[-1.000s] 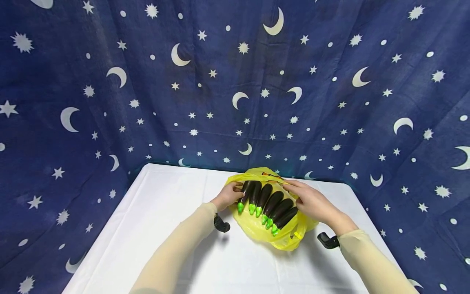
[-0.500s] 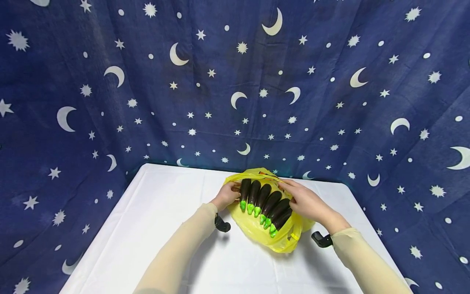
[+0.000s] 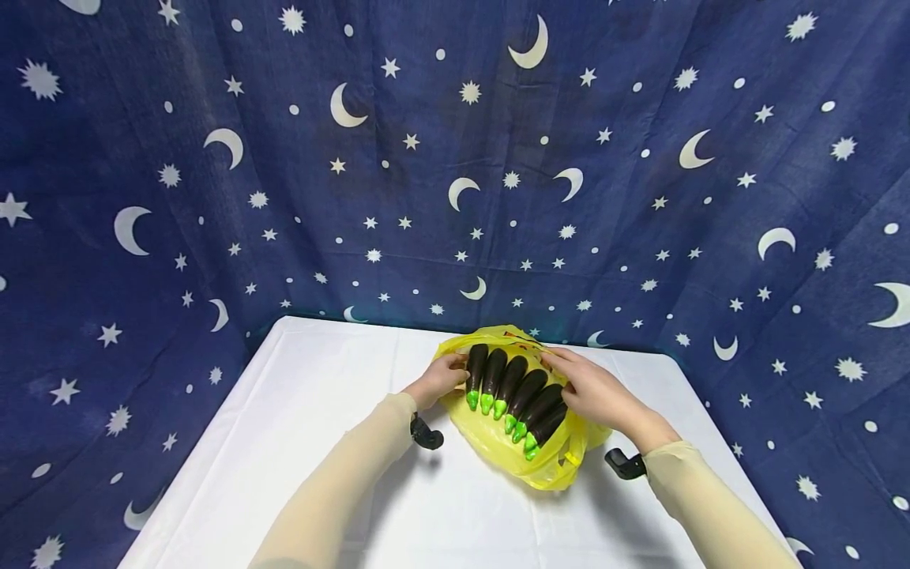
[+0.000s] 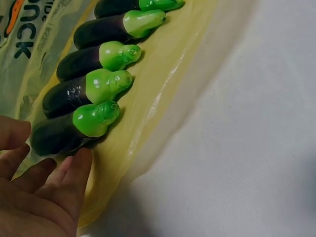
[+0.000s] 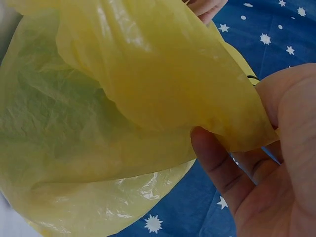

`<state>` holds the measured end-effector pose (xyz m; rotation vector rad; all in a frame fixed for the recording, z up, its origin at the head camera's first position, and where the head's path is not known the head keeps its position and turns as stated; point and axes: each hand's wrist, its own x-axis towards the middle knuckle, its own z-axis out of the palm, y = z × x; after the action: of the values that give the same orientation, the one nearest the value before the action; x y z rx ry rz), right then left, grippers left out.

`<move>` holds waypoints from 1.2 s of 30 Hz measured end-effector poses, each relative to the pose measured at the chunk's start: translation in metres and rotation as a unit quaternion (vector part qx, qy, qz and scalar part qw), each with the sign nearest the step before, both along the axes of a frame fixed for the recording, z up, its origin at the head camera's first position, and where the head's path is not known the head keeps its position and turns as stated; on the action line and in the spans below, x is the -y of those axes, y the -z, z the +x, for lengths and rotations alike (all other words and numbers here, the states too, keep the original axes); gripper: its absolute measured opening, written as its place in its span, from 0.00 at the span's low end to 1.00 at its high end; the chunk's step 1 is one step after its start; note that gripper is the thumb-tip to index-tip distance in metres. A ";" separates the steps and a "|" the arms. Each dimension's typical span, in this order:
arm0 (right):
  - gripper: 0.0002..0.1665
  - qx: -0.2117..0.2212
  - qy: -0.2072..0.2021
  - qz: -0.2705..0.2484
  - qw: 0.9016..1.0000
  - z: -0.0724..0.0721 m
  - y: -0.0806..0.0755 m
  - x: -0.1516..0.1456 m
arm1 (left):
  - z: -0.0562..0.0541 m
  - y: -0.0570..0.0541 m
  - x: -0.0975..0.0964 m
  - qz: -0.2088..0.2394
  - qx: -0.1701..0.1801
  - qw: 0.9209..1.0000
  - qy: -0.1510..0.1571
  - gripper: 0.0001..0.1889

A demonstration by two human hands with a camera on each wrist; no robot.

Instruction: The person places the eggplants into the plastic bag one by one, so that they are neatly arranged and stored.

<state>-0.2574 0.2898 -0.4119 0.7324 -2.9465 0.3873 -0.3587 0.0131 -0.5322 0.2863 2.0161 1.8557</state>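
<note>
A yellow plastic bag [image 3: 490, 442] lies spread on the table with its mouth toward me. Several dark eggplants [image 3: 509, 379] with bright green caps are fanned side by side in it, caps facing me. My left hand [image 3: 441, 378] is at the bag's left side, next to the leftmost eggplant [image 4: 57, 136]. In the left wrist view its fingers [image 4: 79, 170] are loosely extended right at that eggplant's side, the thumb close over its end. On the far right side, my right hand [image 3: 604, 395] pinches the bag's edge between thumb and fingers, holding the film raised beside the eggplants.
A white cloth covers the table [image 3: 341, 371]. Behind it and along both sides hangs a dark blue curtain [image 3: 426, 197] with white moons and stars. The bag's loose handle [image 3: 571, 458] lies at its front right.
The leftmost eggplant has shifted slightly away from me and up against its neighbours, and my left fingers have loosened from it. My right hand has moved slightly left with the bag's edge.
</note>
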 end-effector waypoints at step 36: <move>0.41 0.008 0.027 0.004 1.000 0.010 0.011 -0.015 | 0.042 -0.051 0.087 -0.025 -0.024 0.995 0.098 0.27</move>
<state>-0.2479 0.3050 -0.4232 0.6516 -2.9766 0.3795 -0.3167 -0.0741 -0.4816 0.5006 1.9851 1.6899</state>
